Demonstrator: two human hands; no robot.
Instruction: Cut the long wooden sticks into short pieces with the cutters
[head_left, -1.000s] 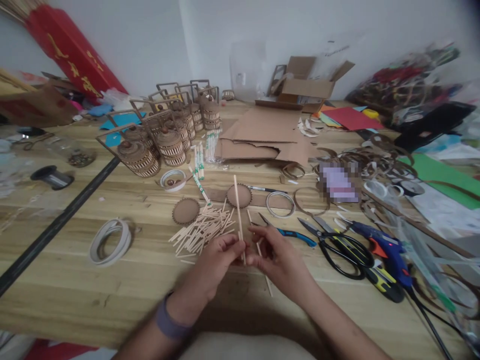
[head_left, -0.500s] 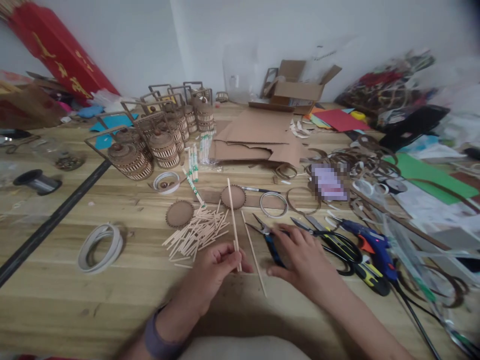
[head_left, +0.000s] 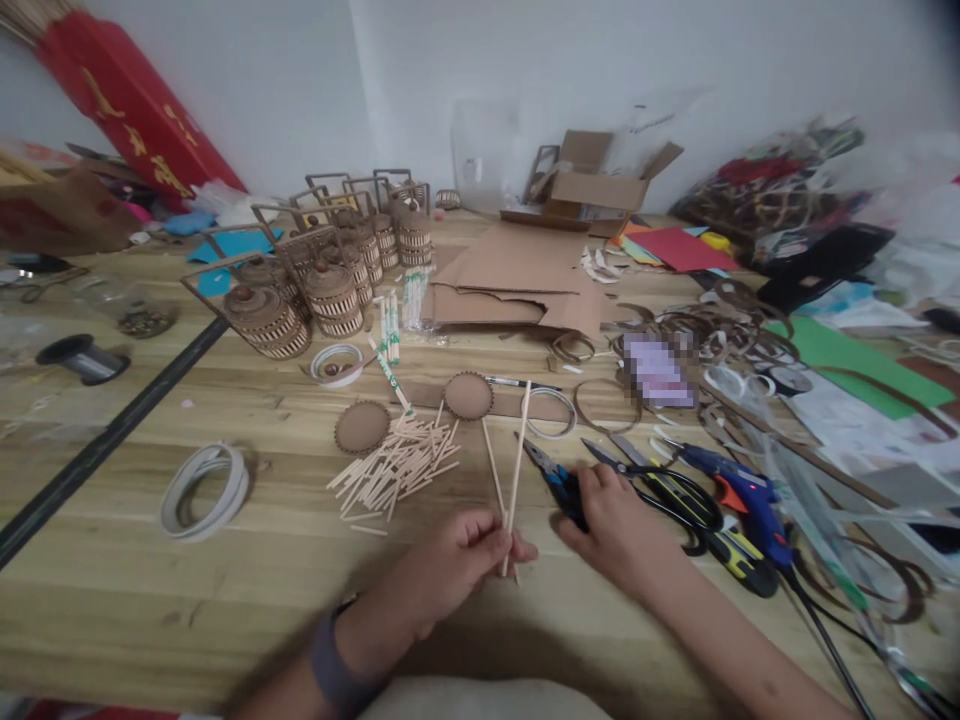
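Observation:
My left hand (head_left: 480,550) is closed, pinching a long thin wooden stick (head_left: 519,450) that points up and away. A second long stick (head_left: 492,460) lies on the table behind it, its near part passing by the fingers. My right hand (head_left: 611,515) is closed over the handles of the pliers (head_left: 551,468), whose jaws point up and left. To the left of the stick is a pile of short cut sticks (head_left: 397,465). Behind the pile lie two round cardboard discs with beaded edges, the left disc (head_left: 362,427) and the right disc (head_left: 469,396).
Scissors (head_left: 675,490), a yellow-black cutter (head_left: 739,560) and a blue glue gun (head_left: 739,490) lie right of my right hand. A white strip coil (head_left: 204,490) rests at left. Several small woven baskets (head_left: 334,300) with handles and cardboard sheets (head_left: 517,260) stand farther back.
My left hand has moved right with the stick, now near the stick lying on the table. My right hand has closed on the pliers, and their jaws have come together.

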